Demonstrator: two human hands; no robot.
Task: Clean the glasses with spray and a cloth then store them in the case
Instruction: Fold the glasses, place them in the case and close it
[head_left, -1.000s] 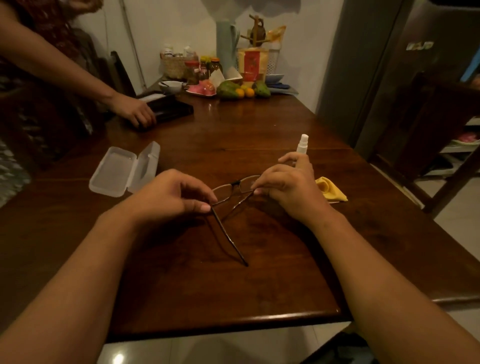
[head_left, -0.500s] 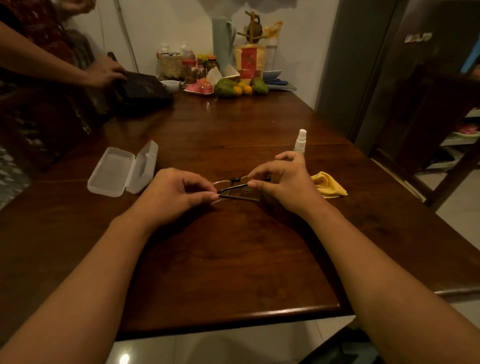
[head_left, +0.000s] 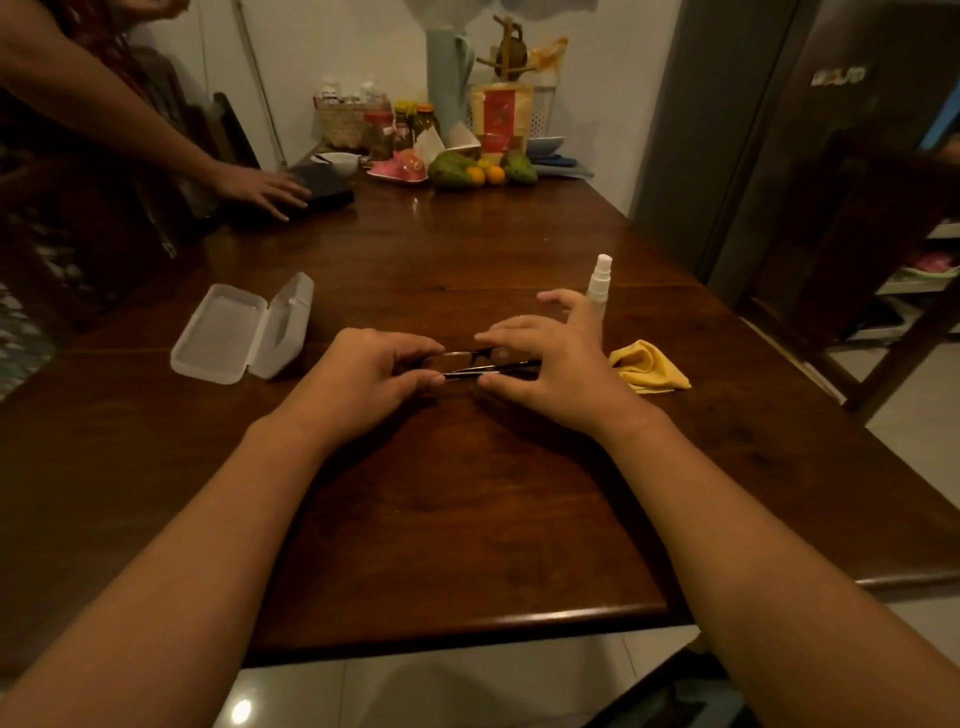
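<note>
Head view: thin dark-framed glasses (head_left: 465, 368), temples folded, left hand (head_left: 363, 376) and right hand (head_left: 553, 376) fingers (head_left: 410, 340) clamped on the ends.

Head-worn view, down onto table (head_left: 467, 519)

Dim, warm indoor light, brightest on the far wall (head_left: 363, 47); the table (head_left: 467, 519) carries a soft sheen along its near edge; one glare spot on the floor tile (head_left: 240, 712), near left; far right sinks into shadow; edges bow outward; the glasses (head_left: 467, 370) show only as thin glints.
</note>
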